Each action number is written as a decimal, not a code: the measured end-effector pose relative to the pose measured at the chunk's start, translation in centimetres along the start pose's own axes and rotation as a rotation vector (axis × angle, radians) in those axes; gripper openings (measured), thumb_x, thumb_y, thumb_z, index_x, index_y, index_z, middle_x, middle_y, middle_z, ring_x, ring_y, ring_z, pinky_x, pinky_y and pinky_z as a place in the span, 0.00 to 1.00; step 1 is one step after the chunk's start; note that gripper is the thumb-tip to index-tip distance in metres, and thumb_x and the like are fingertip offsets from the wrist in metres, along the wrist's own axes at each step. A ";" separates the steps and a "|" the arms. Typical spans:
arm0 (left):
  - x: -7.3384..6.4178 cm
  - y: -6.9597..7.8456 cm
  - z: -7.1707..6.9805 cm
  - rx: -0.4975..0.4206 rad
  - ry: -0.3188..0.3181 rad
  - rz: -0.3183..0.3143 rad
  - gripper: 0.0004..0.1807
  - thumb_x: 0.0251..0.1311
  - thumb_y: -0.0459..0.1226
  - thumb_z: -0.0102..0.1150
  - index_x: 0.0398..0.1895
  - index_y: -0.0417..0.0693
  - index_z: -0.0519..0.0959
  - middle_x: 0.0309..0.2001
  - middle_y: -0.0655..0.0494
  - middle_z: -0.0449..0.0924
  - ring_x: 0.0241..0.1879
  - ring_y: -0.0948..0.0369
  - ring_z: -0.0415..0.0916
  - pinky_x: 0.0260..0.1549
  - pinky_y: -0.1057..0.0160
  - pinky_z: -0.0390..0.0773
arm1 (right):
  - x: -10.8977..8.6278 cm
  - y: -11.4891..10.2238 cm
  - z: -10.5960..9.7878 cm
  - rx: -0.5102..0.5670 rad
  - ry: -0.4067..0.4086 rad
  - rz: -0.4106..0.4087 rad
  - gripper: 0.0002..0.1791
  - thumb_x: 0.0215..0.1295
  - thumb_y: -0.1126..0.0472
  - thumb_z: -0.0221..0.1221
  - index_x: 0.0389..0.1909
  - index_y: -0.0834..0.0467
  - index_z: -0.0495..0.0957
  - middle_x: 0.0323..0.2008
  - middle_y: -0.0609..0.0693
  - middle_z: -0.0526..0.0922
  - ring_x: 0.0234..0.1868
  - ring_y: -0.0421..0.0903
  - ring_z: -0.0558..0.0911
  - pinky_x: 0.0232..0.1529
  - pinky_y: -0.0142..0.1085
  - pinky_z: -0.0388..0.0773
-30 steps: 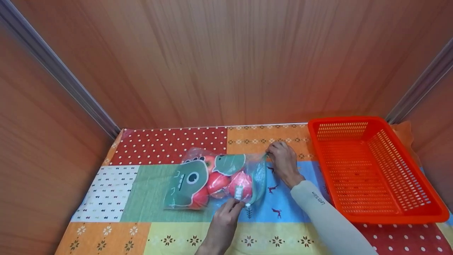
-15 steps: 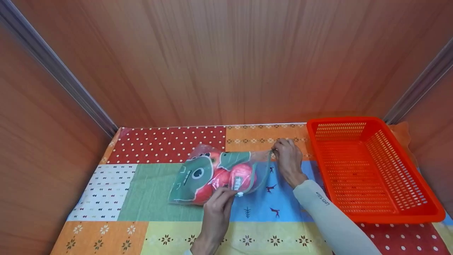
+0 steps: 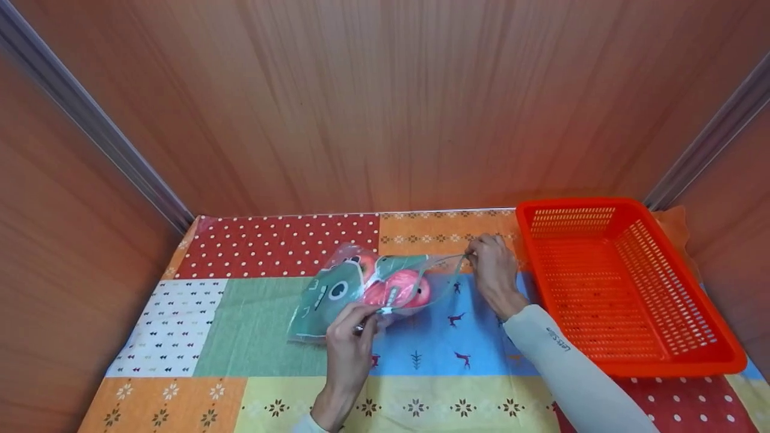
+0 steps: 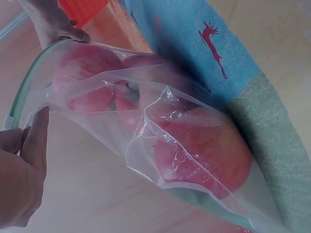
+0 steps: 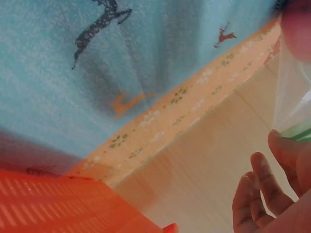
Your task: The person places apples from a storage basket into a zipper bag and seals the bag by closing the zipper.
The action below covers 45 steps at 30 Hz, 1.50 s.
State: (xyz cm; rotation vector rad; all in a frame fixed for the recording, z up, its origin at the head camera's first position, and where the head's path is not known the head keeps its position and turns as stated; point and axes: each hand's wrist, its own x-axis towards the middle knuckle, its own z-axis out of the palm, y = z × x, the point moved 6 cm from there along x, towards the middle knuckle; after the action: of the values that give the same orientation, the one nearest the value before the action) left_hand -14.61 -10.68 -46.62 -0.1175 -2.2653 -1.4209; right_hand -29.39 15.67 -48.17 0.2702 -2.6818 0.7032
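Observation:
A clear zip bag (image 3: 329, 304) with a green cartoon monster print holds several red apples (image 4: 204, 150). Its mouth, edged by a green zip strip (image 4: 29, 80), faces right and gapes. My left hand (image 3: 351, 343) pinches the near corner of the mouth, right by the white zip slider (image 3: 385, 310). At the far corner, my right hand (image 3: 494, 269) pinches the zip edge between thumb and finger; in the right wrist view its other fingers (image 5: 266, 187) are spread loosely. The strip stretches between both hands, and the apples sit toward the bag's lower part.
A red-orange plastic basket (image 3: 631, 288) stands to the right, close beside my right forearm. A patchwork cloth (image 3: 258, 313) covers the table. Wood-grain panels (image 3: 385, 108) rise at the back and both sides.
My left hand has moved up and left with the slider corner, and my right hand slightly right. The bag's mouth has lifted and is drawn longer between the hands.

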 end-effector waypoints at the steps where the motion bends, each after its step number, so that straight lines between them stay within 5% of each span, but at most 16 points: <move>1: 0.1 0.0 -0.1 -0.016 0.004 -0.004 0.11 0.64 0.23 0.67 0.46 0.42 0.89 0.42 0.55 0.86 0.38 0.61 0.87 0.36 0.67 0.87 | 0.0 0.0 -0.1 0.001 -0.009 0.008 0.05 0.68 0.65 0.70 0.41 0.62 0.91 0.45 0.58 0.87 0.46 0.57 0.80 0.50 0.53 0.86; 20: 1.5 -0.2 -1.0 -0.067 0.050 0.023 0.08 0.65 0.23 0.67 0.45 0.36 0.89 0.39 0.48 0.86 0.38 0.58 0.86 0.40 0.63 0.88 | -0.8 0.0 -2.8 -0.062 -0.079 0.114 0.03 0.66 0.66 0.71 0.38 0.60 0.90 0.44 0.58 0.87 0.45 0.58 0.81 0.47 0.54 0.83; 38: 2.8 0.4 -2.0 -0.123 0.085 0.006 0.08 0.67 0.24 0.65 0.44 0.37 0.89 0.38 0.48 0.86 0.37 0.57 0.90 0.37 0.68 0.87 | -2.0 -1.2 -5.6 -0.153 0.013 -0.001 0.02 0.64 0.67 0.72 0.35 0.63 0.90 0.38 0.58 0.87 0.41 0.59 0.80 0.41 0.51 0.79; 45: 3.4 0.6 -2.7 -0.108 0.136 0.026 0.09 0.66 0.24 0.66 0.45 0.38 0.89 0.39 0.48 0.87 0.37 0.55 0.89 0.40 0.68 0.87 | -2.5 -2.5 -6.9 -0.233 0.100 -0.104 0.02 0.63 0.68 0.72 0.33 0.59 0.91 0.38 0.55 0.87 0.41 0.58 0.79 0.43 0.49 0.74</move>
State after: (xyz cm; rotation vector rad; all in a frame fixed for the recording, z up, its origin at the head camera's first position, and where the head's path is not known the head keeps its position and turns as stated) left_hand -16.51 -13.37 -43.75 -0.0813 -2.0715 -1.4914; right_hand -24.40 17.24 -42.37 0.3026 -2.6016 0.3593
